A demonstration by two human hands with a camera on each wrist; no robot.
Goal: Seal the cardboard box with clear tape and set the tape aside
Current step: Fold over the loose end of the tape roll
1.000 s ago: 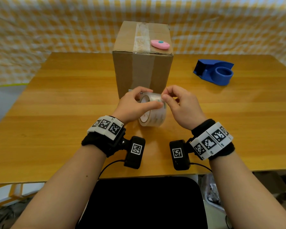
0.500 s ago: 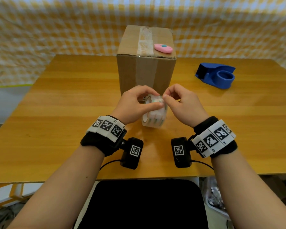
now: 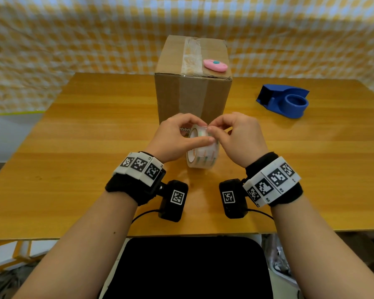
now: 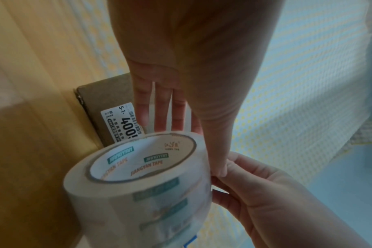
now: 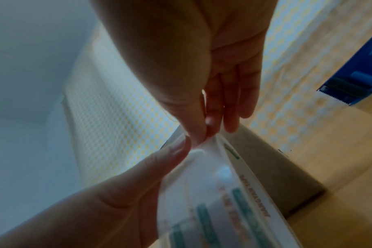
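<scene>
A tall cardboard box [image 3: 192, 91] stands upright at the middle of the table, old clear tape running along its top seam. Just in front of it I hold a roll of clear tape [image 3: 203, 155] on edge above the table. My left hand [image 3: 177, 137] grips the roll [image 4: 142, 189], thumb across its outer face and fingers over the top. My right hand [image 3: 233, 134] pinches at the tape's surface near the roll's top edge [image 5: 204, 151], thumb against forefinger. The box's label side [image 4: 108, 114] faces my hands.
A pink oval cutter [image 3: 215, 65] lies on the box top at its right front. A blue tape dispenser [image 3: 284, 102] sits on the wooden table [image 3: 73, 147] to the right. A yellow checked cloth hangs behind. A black chair seat [image 3: 190, 268] is below the near edge.
Both hands and the roll have stayed in front of the box. The right fingertips have shifted slightly on the roll's top edge; the view has tilted a little.
</scene>
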